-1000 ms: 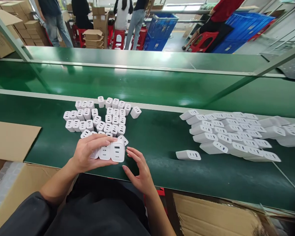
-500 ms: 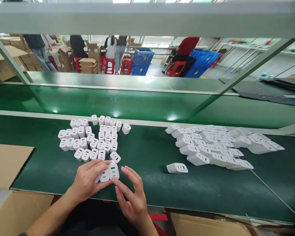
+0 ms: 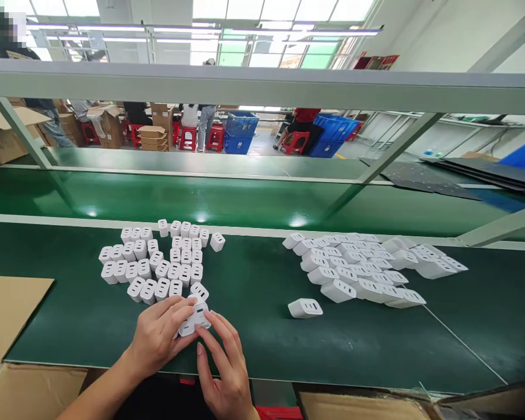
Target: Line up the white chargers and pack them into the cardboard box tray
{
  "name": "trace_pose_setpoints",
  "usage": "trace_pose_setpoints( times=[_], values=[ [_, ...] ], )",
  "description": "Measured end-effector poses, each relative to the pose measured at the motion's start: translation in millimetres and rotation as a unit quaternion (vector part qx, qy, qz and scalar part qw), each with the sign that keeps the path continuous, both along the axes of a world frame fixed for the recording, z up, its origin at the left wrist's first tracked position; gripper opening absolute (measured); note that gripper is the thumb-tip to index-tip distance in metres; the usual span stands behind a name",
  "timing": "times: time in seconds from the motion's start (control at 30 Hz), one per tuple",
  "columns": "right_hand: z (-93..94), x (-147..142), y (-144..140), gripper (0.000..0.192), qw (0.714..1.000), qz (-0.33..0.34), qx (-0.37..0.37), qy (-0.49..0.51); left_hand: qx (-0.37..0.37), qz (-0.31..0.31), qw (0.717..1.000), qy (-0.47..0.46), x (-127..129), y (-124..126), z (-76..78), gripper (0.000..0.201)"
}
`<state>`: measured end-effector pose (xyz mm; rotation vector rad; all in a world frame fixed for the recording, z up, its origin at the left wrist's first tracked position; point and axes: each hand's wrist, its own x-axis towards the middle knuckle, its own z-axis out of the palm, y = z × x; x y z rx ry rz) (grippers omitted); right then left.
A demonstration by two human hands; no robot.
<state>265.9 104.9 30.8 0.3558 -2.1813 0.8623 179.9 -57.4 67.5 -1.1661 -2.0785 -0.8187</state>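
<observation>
Head view: one pale crossbar (image 3: 262, 87) runs across the background, partly hiding the people behind it, with two stacks of blue crates (image 3: 238, 143) beyond. One cardboard sheet (image 3: 13, 309) lies at the left of the green tabletop (image 3: 354, 350). The left hand (image 3: 160, 332) grips held chargers (image 3: 199, 318), white, near the tabletop's front edge; two show slotted faces, and fingers hide the rest. The right hand (image 3: 225, 356) has its fingertips against them, thumb apart; I cannot tell whether it grips. Just beyond stands a left group (image 3: 174, 270) of more than thirty white chargers. A right group (image 3: 354, 265) overlaps too much to count; one lone charger (image 3: 305, 308) sits near it.
</observation>
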Motion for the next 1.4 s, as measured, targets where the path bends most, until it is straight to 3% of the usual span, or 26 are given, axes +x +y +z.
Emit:
trace_pose_setpoints(
  times=[0.23, 0.4, 0.53, 0.7, 0.8, 0.97, 1.07, 1.27, 1.4],
  values=[
    [1.8, 0, -3, 0.043, 1.000, 0.008, 0.010, 0.005, -0.003, -0.012, 1.000, -0.003, 2, -3, -3.5, 0.036],
    [3.3, -2, 7, 0.027, 0.999, 0.028, -0.026, -0.034, -0.036, -0.037, 0.993, -0.103, 4, -15, -15.6, 0.041],
    [-2.7, -8, 29, 0.024, 0.993, -0.002, -0.073, -0.093, -0.094, -0.003, 0.980, -0.177, 2, -49, -26.4, 0.043],
    [-7.5, -27, 48, 0.041, 0.984, 0.003, -0.044, -0.175, -0.121, 0.066, 0.969, -0.203, -5, -105, -27.4, 0.041],
    [-7.6, -40, 46, 0.046, 0.977, 0.035, -0.030, -0.208, -0.121, 0.134, 0.960, -0.216, -11, -140, -26.0, 0.044],
    [-10.7, -59, 30, 0.044, 0.968, 0.014, -0.020, -0.251, -0.103, 0.239, 0.935, -0.241, -22, -182, -28.5, 0.053],
    [-8.4, -68, 26, 0.037, 0.961, 0.023, -0.014, -0.275, -0.090, 0.248, 0.929, -0.259, -29, -192, -30.9, 0.055],
    [3.6, -74, 31, 0.038, 0.952, 0.117, -0.009, -0.283, -0.088, 0.221, 0.931, -0.277, -33, -198, -27.7, 0.056],
    [5.3, -69, 27, 0.042, 0.967, 0.089, 0.006, -0.240, -0.094, 0.216, 0.952, -0.196, -28, -199, -14.2, 0.064]
  ],
)
